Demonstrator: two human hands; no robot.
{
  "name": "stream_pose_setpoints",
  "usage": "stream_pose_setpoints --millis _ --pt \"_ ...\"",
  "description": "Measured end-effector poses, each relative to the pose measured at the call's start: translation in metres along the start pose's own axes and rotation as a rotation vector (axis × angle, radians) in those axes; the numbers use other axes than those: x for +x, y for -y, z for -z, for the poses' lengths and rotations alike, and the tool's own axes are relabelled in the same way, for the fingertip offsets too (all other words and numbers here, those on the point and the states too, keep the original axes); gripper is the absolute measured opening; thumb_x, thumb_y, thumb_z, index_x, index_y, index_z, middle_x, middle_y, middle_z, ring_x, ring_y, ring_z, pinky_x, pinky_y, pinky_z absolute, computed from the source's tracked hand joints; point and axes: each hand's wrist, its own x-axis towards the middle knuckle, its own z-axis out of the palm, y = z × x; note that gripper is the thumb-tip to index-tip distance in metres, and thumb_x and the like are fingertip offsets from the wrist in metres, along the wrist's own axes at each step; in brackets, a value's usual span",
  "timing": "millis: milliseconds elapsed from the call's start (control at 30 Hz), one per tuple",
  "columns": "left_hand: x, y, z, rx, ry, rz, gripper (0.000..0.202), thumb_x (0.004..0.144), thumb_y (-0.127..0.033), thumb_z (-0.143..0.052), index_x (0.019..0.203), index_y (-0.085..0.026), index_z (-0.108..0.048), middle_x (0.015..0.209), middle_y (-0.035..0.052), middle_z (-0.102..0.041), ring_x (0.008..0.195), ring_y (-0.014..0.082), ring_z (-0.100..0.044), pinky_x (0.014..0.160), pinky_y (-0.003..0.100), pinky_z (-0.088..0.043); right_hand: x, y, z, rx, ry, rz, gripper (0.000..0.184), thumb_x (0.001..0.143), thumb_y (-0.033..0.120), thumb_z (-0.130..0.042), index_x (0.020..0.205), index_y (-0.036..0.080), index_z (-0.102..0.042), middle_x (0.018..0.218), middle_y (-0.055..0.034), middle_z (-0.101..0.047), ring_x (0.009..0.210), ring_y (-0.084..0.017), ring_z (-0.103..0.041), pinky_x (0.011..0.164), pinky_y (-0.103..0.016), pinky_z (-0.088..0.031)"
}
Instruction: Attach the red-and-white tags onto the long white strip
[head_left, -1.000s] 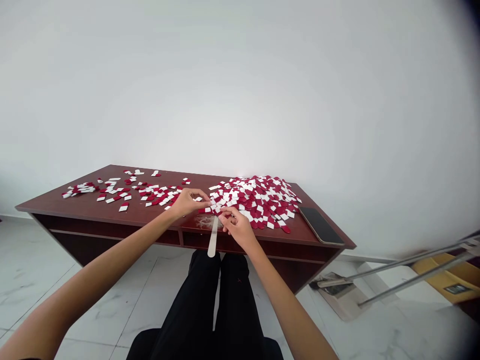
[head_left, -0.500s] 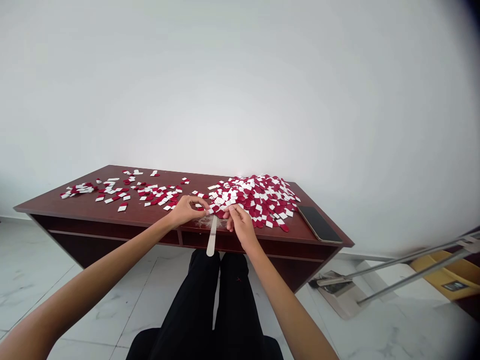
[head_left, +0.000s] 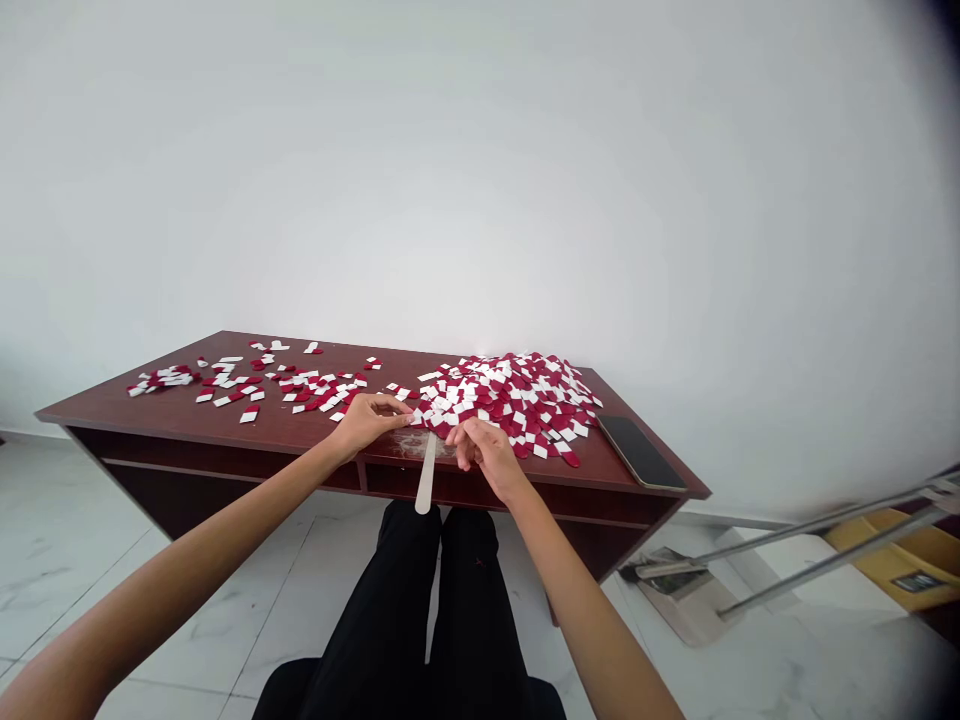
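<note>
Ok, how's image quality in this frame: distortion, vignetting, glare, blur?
Head view: wide-angle bowing bends the desk and floor lines; corners darken, most at top right; the white wall is evenly bright; the red-and-white pieces look fairly sharp; the pale patch could be glare or a smudge, cannot tell.

**Head-worn camera looked down across desk**

A single camera worn on a seated person's head faced forward and down, looking past black trousers point(head_left: 420, 600) to a dark wooden desk point(head_left: 187, 415) close ahead. The left hand point(head_left: 367, 420) and right hand point(head_left: 487, 450) sat near mid-frame. The wide lens also took in the white wall point(head_left: 480, 180) beyond and the tiled floor point(head_left: 90, 540) alongside.
</note>
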Motion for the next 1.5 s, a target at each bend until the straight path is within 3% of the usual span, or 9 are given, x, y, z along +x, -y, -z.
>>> stream_pose_setpoints --millis 100,267,433,567,833,1067,1267,1367,1500 --pt "0.011 0.011 0.022 0.084 -0.153 -0.007 0.033 0.076 -0.049 -0.08 0.089 -0.019 -0.081 0.097 0.0096 -0.079 0.09 0.0255 -0.072 0.082 0.035 -0.056 0.0 0.001 0.002 -0.094 0.124 -0.022 0.044 0.101 0.057 -0.052 0.091 0.02 -0.072 0.068 -0.0024 -0.064 0.059 -0.015 -0.059 0.054 -0.026 -0.045" --pt "0.052 0.052 0.096 0.469 -0.536 0.166 0.032 0.088 -0.04 -0.063 0.099 -0.015 -0.08 0.102 0.0136 -0.079 0.089 0.0279 -0.071 0.082 0.04 -0.053 -0.001 0.003 -0.002 -0.244 0.169 0.001 0.037 0.101 0.051 -0.055 0.093 0.02 -0.073 0.064 0.0 -0.062 0.059 -0.014 -0.057 0.059 -0.026 -0.043" --pt "0.102 0.082 0.128 0.82 -0.238 0.068 0.031 0.089 -0.028 -0.056 0.104 -0.022 -0.082 0.114 0.0083 -0.078 0.111 0.0306 -0.066 0.099 0.041 -0.047 -0.002 0.003 -0.004 -0.299 0.156 0.006 0.035 0.103 0.048 -0.054 0.093 0.02 -0.072 0.064 0.0008 -0.062 0.06 -0.015 -0.057 0.061 -0.026 -0.043" --pt "0.133 0.091 0.111 0.857 -0.043 0.036 0.026 0.083 -0.033 -0.067 0.104 -0.028 -0.082 0.121 0.0063 -0.076 0.125 0.0318 -0.058 0.107 0.041 -0.041 -0.002 0.002 -0.002 -0.332 0.161 -0.008 0.034 0.103 0.048 -0.053 0.093 0.021 -0.072 0.064 0.0009 -0.062 0.058 -0.014 -0.056 0.059 -0.026 -0.041" --pt "0.144 0.095 0.089 0.727 -0.11 0.133 0.031 0.087 -0.045 -0.068 0.093 -0.019 -0.084 0.101 0.0137 -0.079 0.106 0.0337 -0.066 0.094 0.041 -0.048 -0.001 0.001 0.003 -0.289 0.156 -0.004 0.035 0.102 0.049 -0.053 0.093 0.021 -0.073 0.064 0.0002 -0.063 0.059 -0.014 -0.058 0.058 -0.026 -0.045" --pt "0.09 0.033 0.049 -0.114 0.231 0.103 0.035 0.081 -0.05 -0.075 0.089 -0.017 -0.082 0.103 0.0131 -0.078 0.098 0.0258 -0.069 0.09 0.036 -0.052 0.002 -0.002 -0.005 -0.163 -0.01 -0.019 0.033 0.098 0.052 -0.058 0.113 0.024 -0.067 0.098 -0.0042 -0.069 0.062 -0.013 -0.062 0.051 -0.024 -0.046" --pt "0.033 -0.026 -0.001 -0.078 0.474 0.078 0.029 0.082 -0.046 -0.076 0.084 -0.018 -0.081 0.087 0.0082 -0.075 0.081 0.0198 -0.065 0.077 0.031 -0.05 0.003 -0.006 -0.01 -0.116 -0.116 -0.016 0.044 0.089 0.054 -0.07 0.122 0.026 -0.065 0.097 -0.003 -0.065 0.057 -0.011 -0.058 0.047 -0.024 -0.043" --pt "0.02 -0.034 -0.01 -0.135 0.527 0.077 0.028 0.084 -0.045 -0.075 0.087 -0.018 -0.081 0.086 0.0069 -0.074 0.078 0.0177 -0.064 0.077 0.031 -0.05 0.002 -0.006 -0.01 -0.112 -0.161 0.007 0.033 0.089 0.054 -0.071 0.096 0.022 -0.068 0.071 0.0012 -0.058 0.052 -0.012 -0.051 0.048 -0.024 -0.042" --pt "0.015 -0.034 -0.011 -0.217 0.526 0.082 0.032 0.087 -0.048 -0.071 0.088 -0.018 -0.08 0.088 0.0089 -0.075 0.086 0.0201 -0.067 0.085 0.033 -0.052 0.002 -0.004 -0.01 -0.052 -0.186 0.022 0.033 0.089 0.055 -0.07 0.09 0.022 -0.063 0.078 -0.0001 -0.062 0.052 -0.011 -0.051 0.046 -0.025 -0.041"
